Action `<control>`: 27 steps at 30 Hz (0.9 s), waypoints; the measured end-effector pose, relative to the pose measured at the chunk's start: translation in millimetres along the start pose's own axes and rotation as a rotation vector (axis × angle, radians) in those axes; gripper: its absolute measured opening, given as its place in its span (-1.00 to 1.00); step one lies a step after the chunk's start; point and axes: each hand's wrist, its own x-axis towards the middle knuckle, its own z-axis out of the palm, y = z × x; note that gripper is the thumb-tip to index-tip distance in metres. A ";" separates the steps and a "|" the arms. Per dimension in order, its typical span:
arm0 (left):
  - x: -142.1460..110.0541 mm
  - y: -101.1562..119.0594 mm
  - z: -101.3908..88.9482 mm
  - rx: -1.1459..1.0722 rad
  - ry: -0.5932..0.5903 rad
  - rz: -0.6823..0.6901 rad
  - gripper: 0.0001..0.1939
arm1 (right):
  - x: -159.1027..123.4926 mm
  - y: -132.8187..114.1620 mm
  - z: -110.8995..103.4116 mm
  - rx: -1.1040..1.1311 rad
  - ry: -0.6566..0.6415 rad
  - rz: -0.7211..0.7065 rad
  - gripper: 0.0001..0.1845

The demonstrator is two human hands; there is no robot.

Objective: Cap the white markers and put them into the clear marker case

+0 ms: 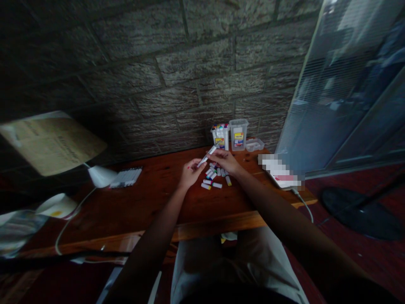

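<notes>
A white marker (207,156) is held slanted above the table, its upper end pointing away to the right. My left hand (191,172) pinches its lower end between thumb and fingers. Closed on the same marker from the other side is my right hand (225,161), thumb and fingertips near its middle. Beneath and between the hands lie several short white marker caps (212,175) with coloured ends, some partly covered by the right hand. Behind them stands a see-through tub of markers (220,136) with coloured tops, beside a second see-through tub (238,134).
A shallow plastic lid (255,145) lies right of the tubs. White markers (126,177) lie in a row near a lamp (53,143); a paper cup (58,206) lies further left. A blurred-out white object (276,171) with a cable is at the table's right end. A stone wall (190,76) rises behind.
</notes>
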 end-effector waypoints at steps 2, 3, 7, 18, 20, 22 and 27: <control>-0.2 0.4 -0.5 0.005 -0.001 0.006 -0.75 | 0.2 -0.4 0.5 -0.007 -0.022 -0.030 -0.69; -0.1 0.5 -0.7 0.012 -0.003 0.007 -0.75 | 0.3 -0.3 0.9 -0.003 -0.035 -0.042 -0.70; 0.0 1.3 -1.0 0.030 -0.006 0.018 -0.73 | 0.7 0.8 2.0 0.017 -0.065 -0.053 -0.69; -1.0 3.3 1.2 0.026 -0.039 0.012 -0.73 | 1.9 7.0 2.1 -0.049 -0.081 -0.075 -0.69; -1.0 2.7 1.6 0.004 -0.051 -0.007 -0.73 | 1.5 6.3 2.3 -0.057 -0.080 -0.079 -0.68; -0.8 1.9 1.5 -0.012 -0.044 -0.032 -0.72 | 1.3 5.4 2.2 -0.054 -0.071 -0.073 -0.66; 0.5 -0.4 0.0 -0.043 -0.024 -0.062 -0.64 | 1.7 4.5 2.1 -0.043 -0.027 -0.017 -0.61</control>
